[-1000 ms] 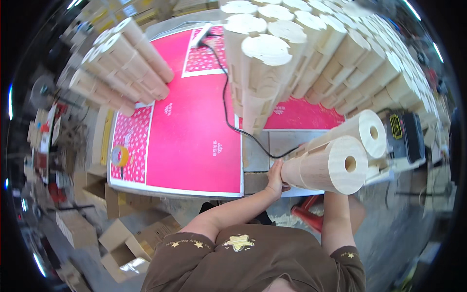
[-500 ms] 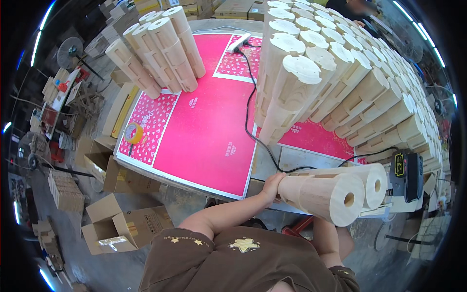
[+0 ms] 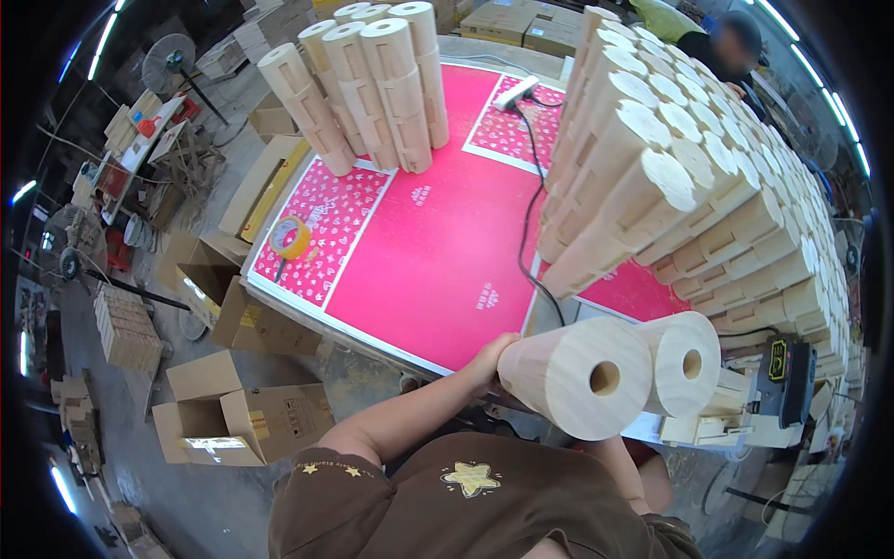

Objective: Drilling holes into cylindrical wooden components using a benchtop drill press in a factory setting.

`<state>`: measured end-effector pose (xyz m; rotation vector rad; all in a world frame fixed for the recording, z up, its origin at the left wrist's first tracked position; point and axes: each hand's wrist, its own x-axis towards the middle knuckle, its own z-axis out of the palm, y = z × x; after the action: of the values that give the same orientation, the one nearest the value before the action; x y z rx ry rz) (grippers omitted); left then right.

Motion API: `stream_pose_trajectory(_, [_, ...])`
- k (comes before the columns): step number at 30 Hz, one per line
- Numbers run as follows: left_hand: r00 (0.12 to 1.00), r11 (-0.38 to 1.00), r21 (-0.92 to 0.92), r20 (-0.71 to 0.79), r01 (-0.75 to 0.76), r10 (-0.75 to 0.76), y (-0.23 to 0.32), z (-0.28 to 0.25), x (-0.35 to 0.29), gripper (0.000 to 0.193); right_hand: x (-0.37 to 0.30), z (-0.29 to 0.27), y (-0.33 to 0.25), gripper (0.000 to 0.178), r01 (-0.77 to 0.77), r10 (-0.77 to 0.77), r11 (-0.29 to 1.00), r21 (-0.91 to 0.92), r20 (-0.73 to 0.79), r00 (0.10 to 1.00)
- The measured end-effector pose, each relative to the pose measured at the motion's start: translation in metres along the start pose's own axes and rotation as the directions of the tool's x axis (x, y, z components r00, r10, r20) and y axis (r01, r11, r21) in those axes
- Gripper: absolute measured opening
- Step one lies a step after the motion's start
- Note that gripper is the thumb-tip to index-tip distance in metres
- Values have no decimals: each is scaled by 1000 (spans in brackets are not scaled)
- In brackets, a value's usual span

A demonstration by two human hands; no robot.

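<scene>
Two pale wooden cylinders [image 3: 575, 377] [image 3: 686, 361] lie side by side in front of me, their round ends with centre holes turned up toward me. My left hand [image 3: 494, 361] is closed against the left side of the nearer wooden cylinder, its fingers partly hidden behind it. My right forearm comes up beneath the pair; the cylinders cover the right hand, so its fingers do not show. Beyond them stands a big block of upright stacked wooden cylinders [image 3: 656, 191]. A smaller group of tall cylinder stacks [image 3: 396, 98] stands at the far left of the pink-covered table [image 3: 438, 233].
A yellow tape roll [image 3: 290, 238] lies on the table's left part. A black cable [image 3: 532, 214] runs from a white power strip [image 3: 515, 93] toward me. At right sits a black device [image 3: 782, 382]. Open cardboard boxes [image 3: 279, 424] stand on the floor at left. Another person [image 3: 731, 51] is at the far right.
The held cylinders have moved left and tipped so their ends face me more fully. My left hand has shifted left with them. The view has turned slightly, so the table appears farther right.
</scene>
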<state>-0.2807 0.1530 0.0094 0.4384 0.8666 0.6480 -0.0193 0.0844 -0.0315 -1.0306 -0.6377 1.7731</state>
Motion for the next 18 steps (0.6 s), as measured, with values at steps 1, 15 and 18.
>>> stream_pose_trajectory(1, [999, 997, 53, 21, -52, 51, 10, -15, 0, 61, 23, 21, 4, 40, 6, -6, 1000, 25, 8, 1000])
stream_pose_trajectory(15, [984, 995, 48, -165, 84, -75, 249, -227, -67, 70, 239, 346, 5, 55, -173, 159, 968, 181, 90, 983])
stream_pose_trajectory(18, [973, 991, 76, -211, 112, -94, 299, -258, -67, 72, 278, 390, 13, 65, -111, 113, 993, 26, -111, 987])
